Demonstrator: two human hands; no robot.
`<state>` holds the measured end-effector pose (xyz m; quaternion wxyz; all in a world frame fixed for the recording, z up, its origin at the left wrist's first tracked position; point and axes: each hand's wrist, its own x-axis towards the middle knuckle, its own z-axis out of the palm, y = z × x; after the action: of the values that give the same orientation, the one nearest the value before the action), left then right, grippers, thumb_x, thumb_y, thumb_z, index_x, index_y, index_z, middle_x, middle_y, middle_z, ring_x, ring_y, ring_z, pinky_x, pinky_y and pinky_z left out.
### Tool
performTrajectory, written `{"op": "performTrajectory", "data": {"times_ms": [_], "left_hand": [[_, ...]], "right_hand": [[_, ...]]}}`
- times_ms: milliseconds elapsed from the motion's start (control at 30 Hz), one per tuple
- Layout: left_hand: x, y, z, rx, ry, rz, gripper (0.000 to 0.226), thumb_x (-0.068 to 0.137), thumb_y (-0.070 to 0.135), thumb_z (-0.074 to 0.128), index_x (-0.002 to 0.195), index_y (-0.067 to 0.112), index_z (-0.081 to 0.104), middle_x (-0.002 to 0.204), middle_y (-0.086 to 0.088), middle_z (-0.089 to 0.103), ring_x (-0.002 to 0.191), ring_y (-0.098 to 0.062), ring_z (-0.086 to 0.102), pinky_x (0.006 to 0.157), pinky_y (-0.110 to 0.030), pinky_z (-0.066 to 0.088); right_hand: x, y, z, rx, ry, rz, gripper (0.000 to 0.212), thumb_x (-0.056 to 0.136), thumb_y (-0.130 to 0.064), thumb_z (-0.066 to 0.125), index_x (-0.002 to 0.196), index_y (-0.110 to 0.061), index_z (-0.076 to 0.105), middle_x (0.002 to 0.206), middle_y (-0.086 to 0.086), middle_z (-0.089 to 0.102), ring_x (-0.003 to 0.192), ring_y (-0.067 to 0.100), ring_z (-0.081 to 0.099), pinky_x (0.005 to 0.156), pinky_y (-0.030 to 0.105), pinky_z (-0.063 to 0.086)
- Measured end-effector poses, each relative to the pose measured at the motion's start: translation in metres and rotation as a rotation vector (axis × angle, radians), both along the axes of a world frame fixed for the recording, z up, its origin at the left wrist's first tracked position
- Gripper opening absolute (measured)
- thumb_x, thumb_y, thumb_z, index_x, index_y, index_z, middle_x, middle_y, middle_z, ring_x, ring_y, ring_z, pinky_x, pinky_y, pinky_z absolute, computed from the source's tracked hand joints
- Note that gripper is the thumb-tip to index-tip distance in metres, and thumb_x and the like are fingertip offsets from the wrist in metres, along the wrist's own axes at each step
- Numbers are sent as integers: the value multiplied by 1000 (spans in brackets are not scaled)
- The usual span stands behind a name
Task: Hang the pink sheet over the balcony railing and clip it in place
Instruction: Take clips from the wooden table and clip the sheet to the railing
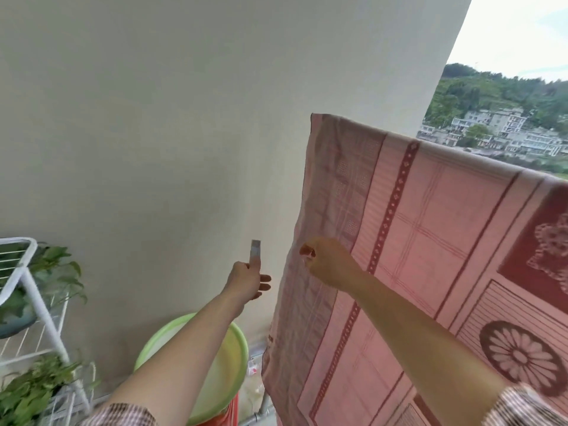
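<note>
The pink woven sheet with dark red checks and flower medallions [430, 241] already hangs over what must be the balcony railing, its fold running from the upper corner near the cream wall [153, 118] down to the right, and the railing itself is hidden under the cloth. The left hand [249, 279] is raised beside the sheet's free left edge, thumb and forefinger closed on a small pale grey clothes peg [255, 252] that points upward, the other fingers loosely spread. The right hand [325, 262] is curled into a loose fist in front of the sheet, seemingly pinching something small and orange-red [307, 251], probably a second peg, though it is too blurred to be sure. The step in hand looks like clipping this near corner. To do it well, the grey peg should go up to the top fold, close to the corner, with its jaws squeezed wide enough to straddle both layers and the rail beneath. The right hand would help by pulling the edge taut first, so no slack bunches under the peg. Below, a lime green plastic basin [236, 336] sits by the wall.
</note>
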<state>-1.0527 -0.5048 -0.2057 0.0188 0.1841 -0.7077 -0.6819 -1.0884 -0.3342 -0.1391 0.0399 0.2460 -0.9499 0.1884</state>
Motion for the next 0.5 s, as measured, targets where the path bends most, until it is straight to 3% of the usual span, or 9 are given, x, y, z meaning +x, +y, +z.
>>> {"op": "performTrajectory", "data": {"times_ms": [167,367,433,500], "left_hand": [[-83,-14,-5,158,-21,57,71,88,70,24,110,7,46,89,-9,72,63,-15,66,53,-24,46],[-169,-8,-12,327,29,-61,65,91,65,27,108,5,44,99,-13,70,66,-17,63,51,-25,39],[-196,-6,-15,353,37,-114,57,94,58,27,113,6,40,103,-10,68,71,-17,65,56,-27,42],[-220,-4,-16,339,33,-175,53,98,51,23,120,6,40,102,-5,67,84,-17,62,71,-32,48]], "right_hand": [[-55,-24,1,237,170,14,30,90,-3,48,114,-12,63,113,3,62,101,19,58,83,30,48],[-102,-42,10,694,438,50,32,82,-2,53,110,-14,62,110,1,62,108,21,53,94,34,37],[-114,-49,16,829,467,15,27,75,-8,61,101,-16,65,105,0,65,105,20,57,93,36,43],[-125,-58,23,937,510,-1,23,67,-18,69,89,-20,69,99,-3,68,102,18,61,92,37,47]]}}
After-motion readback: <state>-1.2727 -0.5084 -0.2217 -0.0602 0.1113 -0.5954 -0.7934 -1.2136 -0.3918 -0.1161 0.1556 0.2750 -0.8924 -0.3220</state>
